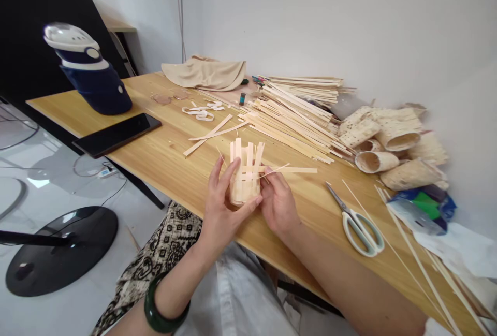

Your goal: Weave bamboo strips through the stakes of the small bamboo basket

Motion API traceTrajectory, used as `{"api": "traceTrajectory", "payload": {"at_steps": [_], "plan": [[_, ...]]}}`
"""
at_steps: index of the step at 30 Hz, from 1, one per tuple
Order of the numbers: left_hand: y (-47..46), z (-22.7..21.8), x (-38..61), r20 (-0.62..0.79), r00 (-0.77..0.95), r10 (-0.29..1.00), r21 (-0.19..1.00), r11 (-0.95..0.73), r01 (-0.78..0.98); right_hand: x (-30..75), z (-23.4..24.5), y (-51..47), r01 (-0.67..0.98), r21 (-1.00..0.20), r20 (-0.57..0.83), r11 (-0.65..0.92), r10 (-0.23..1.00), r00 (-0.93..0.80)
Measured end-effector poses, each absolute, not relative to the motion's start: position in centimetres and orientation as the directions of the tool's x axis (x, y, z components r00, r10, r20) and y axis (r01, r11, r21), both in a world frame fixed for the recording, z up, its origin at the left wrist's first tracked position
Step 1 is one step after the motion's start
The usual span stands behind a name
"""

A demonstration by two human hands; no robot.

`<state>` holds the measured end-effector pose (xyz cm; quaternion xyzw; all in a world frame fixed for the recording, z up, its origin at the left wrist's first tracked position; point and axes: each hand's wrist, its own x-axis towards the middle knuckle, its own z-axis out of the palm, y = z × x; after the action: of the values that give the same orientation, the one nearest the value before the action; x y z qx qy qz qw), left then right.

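Left hand [222, 210] and right hand [278, 204] flank the basket [245, 187].

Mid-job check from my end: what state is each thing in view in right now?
Woven piece: partly woven, strip ends standing free
Left hand: clasped around the woven piece
Right hand: curled at the piece's right side, grip partly hidden
Scissors: closed, lying flat
Phone: lying flat, unlit
Bottle: standing, capped
White ribbon: loosely bunched
Spool: upright
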<state>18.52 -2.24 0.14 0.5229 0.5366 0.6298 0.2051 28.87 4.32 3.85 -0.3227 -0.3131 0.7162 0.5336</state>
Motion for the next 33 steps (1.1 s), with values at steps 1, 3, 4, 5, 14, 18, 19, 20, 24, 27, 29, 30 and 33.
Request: {"api": "traceTrajectory", "payload": {"at_steps": [1,3,4,5,14,18,19,20,24,27,29,30,33], "plan": [[-2.2,0.1,18.6,0.44,-0.367,0.819,0.888,-0.337,0.313,28.9,3.8,4.3,-0.562,-0.793,-0.131,-0.235,0.967,-0.219],[-2.0,0.2,18.6,0.439,-0.361,0.823,0.885,-0.328,0.33,29.0,3.8,4.4,-0.56,-0.792,-0.144,-0.243,0.966,-0.215],[-1.9,0.4,18.5,0.437,-0.357,0.825,0.884,-0.321,0.34,29.0,3.7,4.4,-0.561,-0.79,-0.151,-0.248,0.965,-0.214],[-1.9,0.5,18.4,0.436,-0.351,0.829,0.881,-0.314,0.353,29.0,3.7,4.5,-0.562,-0.788,-0.157,-0.253,0.964,-0.213],[-2.3,2.6,17.3,0.43,-0.262,0.864,0.822,-0.255,0.509,29.1,3.7,4.4,-0.569,-0.802,-0.092,-0.183,0.979,-0.185],[-2.2,2.2,17.1,0.414,-0.248,0.876,0.829,-0.249,0.501,29.2,3.7,4.4,-0.553,-0.82,-0.071,-0.146,0.985,-0.155],[-2.1,2.0,17.0,0.42,-0.251,0.872,0.83,-0.258,0.494,29.2,3.7,4.4,-0.552,-0.819,-0.079,-0.158,0.983,-0.164],[-2.0,1.8,17.0,0.429,-0.254,0.867,0.831,-0.268,0.488,29.2,3.7,4.4,-0.552,-0.816,-0.088,-0.173,0.98,-0.177],[-1.6,1.1,16.6,0.447,-0.247,0.86,0.828,-0.292,0.479,29.1,3.6,4.5,-0.569,-0.787,-0.137,-0.239,0.967,-0.216],[-1.6,0.9,16.4,0.463,-0.251,0.85,0.815,-0.297,0.497,28.9,3.5,4.5,-0.584,-0.774,-0.15,-0.245,0.967,-0.206],[-1.7,0.9,16.4,0.495,-0.251,0.832,0.792,-0.312,0.525,28.8,3.3,4.5,-0.587,-0.775,-0.145,-0.234,0.97,-0.196],[-1.7,0.9,16.5,0.517,-0.247,0.82,0.775,-0.326,0.541,28.8,3.3,4.5,-0.59,-0.773,-0.146,-0.234,0.97,-0.193],[-1.8,0.9,16.8,0.569,-0.211,0.795,0.716,-0.353,0.602,29.0,3.1,4.7,-0.601,-0.754,-0.173,-0.266,0.963,-0.209]]}}
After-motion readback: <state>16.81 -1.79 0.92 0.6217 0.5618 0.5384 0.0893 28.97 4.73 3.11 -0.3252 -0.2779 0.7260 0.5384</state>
